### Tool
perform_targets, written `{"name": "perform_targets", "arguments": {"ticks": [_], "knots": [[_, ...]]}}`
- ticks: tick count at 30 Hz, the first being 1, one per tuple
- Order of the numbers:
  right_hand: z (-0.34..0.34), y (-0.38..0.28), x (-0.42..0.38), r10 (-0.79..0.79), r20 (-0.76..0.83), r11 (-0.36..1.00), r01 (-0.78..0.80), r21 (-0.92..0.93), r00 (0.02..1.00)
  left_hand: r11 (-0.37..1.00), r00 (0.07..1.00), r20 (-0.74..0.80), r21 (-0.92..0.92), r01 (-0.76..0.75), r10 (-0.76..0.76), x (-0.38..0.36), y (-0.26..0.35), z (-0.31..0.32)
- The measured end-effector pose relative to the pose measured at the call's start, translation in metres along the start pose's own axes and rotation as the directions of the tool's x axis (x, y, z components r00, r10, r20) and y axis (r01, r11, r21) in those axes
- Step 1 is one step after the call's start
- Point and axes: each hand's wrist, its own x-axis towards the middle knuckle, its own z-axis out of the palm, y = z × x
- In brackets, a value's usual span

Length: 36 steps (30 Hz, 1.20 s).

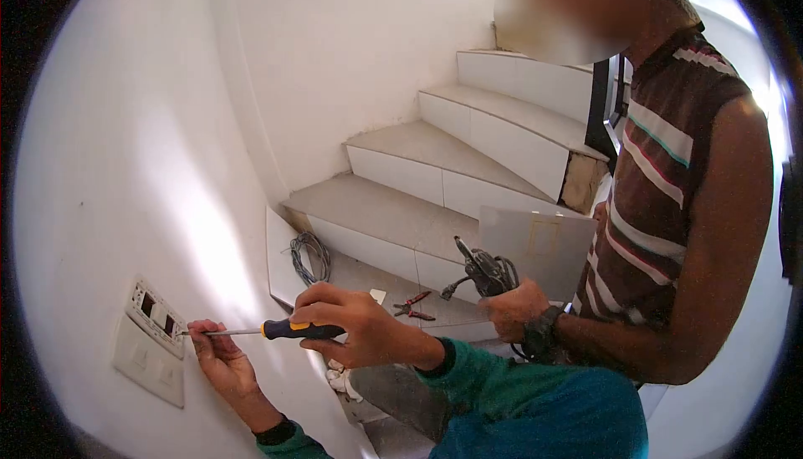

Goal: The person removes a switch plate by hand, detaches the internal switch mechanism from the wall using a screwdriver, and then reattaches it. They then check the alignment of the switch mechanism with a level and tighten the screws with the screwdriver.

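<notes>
My right hand (355, 325) is closed around the black-and-yellow handle of a screwdriver (280, 329), which is held level and points left at the wall. Its thin shaft runs to the right edge of a white switch frame (156, 318) with dark openings. My left hand (227, 369) pinches the shaft near its tip, close to that frame. Any screw at the tip is too small to make out. Just below the frame, a white switch plate (149, 363) sits against the wall.
A person (661, 208) stands at right, one hand (517, 313) holding a dark power tool with its bundled cord (488, 271). Red-handled pliers (413, 306) and a coil of grey cable (309, 258) lie at the foot of the tiled stairs (393, 196). A pale panel (535, 250) stands behind the tool.
</notes>
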Motion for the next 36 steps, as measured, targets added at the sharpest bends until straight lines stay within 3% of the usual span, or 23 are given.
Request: {"name": "perform_targets", "arguments": {"ticks": [2, 4, 7, 20, 26, 28, 29, 30, 32, 34, 36], "knots": [[-0.001, -0.001, 0.000, -0.005, 0.003, 1.000, 0.005, -0.005, 1.000, 1.000, 0.999, 0.034, -0.020, -0.003, 0.003, -0.001, -0.001, 0.003], [-0.004, -0.002, 0.000, 0.061, 0.036, 0.998, -0.061, 0.008, 0.998, 1.000, 0.993, -0.114, -0.020, 0.008, -0.010, -0.003, -0.002, 0.011], [-0.004, -0.003, 0.001, 0.044, 0.029, 0.999, -0.044, -0.003, 0.999, 1.000, 1.000, 0.018, -0.018, 0.018, -0.018, -0.003, -0.002, 0.010], [-0.005, -0.007, 0.004, 0.054, 0.044, 0.997, -0.056, 0.046, 0.998, 0.997, 0.999, 0.034, -0.072, -0.002, 0.005, -0.005, -0.008, 0.017], [-0.009, -0.009, 0.006, 0.031, 0.051, 0.999, -0.030, -0.019, 0.998, 0.997, 0.992, -0.123, -0.078, -0.003, -0.007, -0.018, -0.004, 0.036], [-0.009, -0.007, 0.007, 0.054, 0.051, 0.998, -0.053, -0.015, 0.997, 0.922, 0.956, -0.265, 0.325, 0.209, -0.123, -0.043, 0.009, 0.068], [-0.010, -0.005, 0.008, 0.048, 0.050, 0.999, -0.047, -0.012, 0.998, 0.837, 0.965, -0.222, 0.496, 0.232, -0.136, -0.053, 0.009, 0.058], [-0.010, -0.002, 0.008, 0.024, 0.033, 1.000, -0.024, -0.005, 0.999, 0.836, 0.966, -0.221, 0.499, 0.228, -0.132, -0.068, 0.009, 0.058], [-0.009, -0.003, 0.007, 0.001, 0.014, 1.000, -0.001, 0.019, 1.000, 0.515, 0.993, 0.061, 0.857, -0.001, -0.099, -0.106, 0.011, 0.067], [-0.012, -0.007, 0.009, 0.063, 0.025, 0.998, -0.062, -0.003, 0.998, 0.499, 0.982, 0.145, 0.864, -0.064, -0.124, -0.136, 0.013, 0.087], [-0.011, -0.002, 0.011, 0.032, 0.030, 0.999, -0.033, 0.013, 0.999, 0.416, 0.922, 0.297, 0.892, -0.175, -0.250, -0.154, 0.017, 0.115]]}}
